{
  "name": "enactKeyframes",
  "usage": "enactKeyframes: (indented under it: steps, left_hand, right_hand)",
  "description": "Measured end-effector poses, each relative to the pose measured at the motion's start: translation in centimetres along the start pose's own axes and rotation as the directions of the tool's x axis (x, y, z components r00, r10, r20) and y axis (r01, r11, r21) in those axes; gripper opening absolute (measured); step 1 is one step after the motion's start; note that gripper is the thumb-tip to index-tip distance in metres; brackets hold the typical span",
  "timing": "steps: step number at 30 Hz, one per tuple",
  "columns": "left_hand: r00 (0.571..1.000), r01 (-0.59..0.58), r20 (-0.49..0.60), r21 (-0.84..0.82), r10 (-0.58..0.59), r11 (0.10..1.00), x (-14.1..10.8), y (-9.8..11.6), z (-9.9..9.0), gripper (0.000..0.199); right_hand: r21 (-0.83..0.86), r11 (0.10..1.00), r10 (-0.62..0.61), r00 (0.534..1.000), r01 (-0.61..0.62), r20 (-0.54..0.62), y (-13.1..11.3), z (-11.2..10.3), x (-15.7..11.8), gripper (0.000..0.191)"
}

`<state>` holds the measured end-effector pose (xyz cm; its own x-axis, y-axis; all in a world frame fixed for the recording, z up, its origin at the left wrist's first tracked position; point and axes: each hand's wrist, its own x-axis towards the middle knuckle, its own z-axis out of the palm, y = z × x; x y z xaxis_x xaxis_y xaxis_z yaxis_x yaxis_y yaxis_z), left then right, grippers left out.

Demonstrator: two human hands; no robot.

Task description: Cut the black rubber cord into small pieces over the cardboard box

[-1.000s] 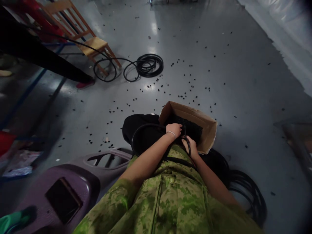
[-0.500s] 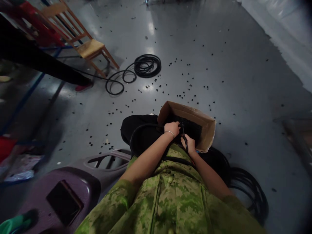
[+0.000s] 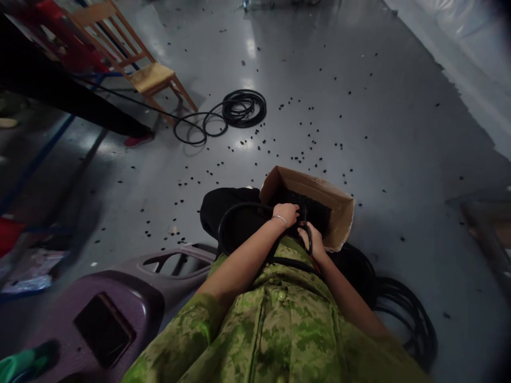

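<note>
A black hose (image 3: pixel 229 213) arcs over my lap and runs into my left hand (image 3: pixel 286 214), whose fingers are closed around it. Close beside it, my right hand (image 3: pixel 315 242) grips a pair of scissors (image 3: pixel 307 236) with dark handles; the narrow blades point away from me, near the left fingertips. Both hands are over the near side of an open cardboard box (image 3: pixel 341 213) on my lap. Small black pieces (image 3: pixel 319 213) cover the box's bottom. The hose end at my fingertips is too dark to make out.
Another coil of black hose (image 3: pixel 244 108) lies on the floor ahead, among scattered black bits. More coiled hose (image 3: pixel 415 314) is at my right. On my left, a phone (image 3: pixel 104 330) rests on a purple stool (image 3: pixel 139 298). Beyond are a wooden chair (image 3: pixel 149 77) and a person's leg (image 3: pixel 120 119).
Both hands have shifted slightly to the right, and the scissors stand a little more upright. The floor hose near the chair has shifted, its loose loops lying differently.
</note>
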<state>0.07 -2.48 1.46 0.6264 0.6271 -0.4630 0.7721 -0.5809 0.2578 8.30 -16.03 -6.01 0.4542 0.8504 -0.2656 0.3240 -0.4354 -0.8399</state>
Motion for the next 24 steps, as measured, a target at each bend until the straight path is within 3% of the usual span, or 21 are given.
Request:
enactKeyframes:
  steps: [11,15,18,24]
  left_hand:
    - [0.991,0.109,-0.082,0.089,-0.101,0.990,-0.5,0.3,-0.3,0.028]
    - [0.992,0.123,-0.050,0.113,-0.118,0.986,-0.6,0.3,-0.3,0.030]
    - [0.993,0.116,-0.051,0.119,-0.110,0.986,-0.5,0.2,-0.2,0.030]
    - [0.988,0.130,-0.084,0.030,-0.127,0.991,-0.1,-0.1,-0.3,0.029]
  right_hand:
    - [-0.075,0.996,-0.046,0.998,0.043,-0.046,0.9,1.4,1.3,0.033]
    - [-0.084,0.996,-0.015,0.997,0.009,-0.074,1.5,1.5,1.9,0.032]
    - [-0.017,1.000,0.006,0.996,-0.007,-0.084,1.7,1.5,2.1,0.036]
    - [0.255,0.958,0.130,0.991,-0.130,0.017,1.1,0.5,0.4,0.052]
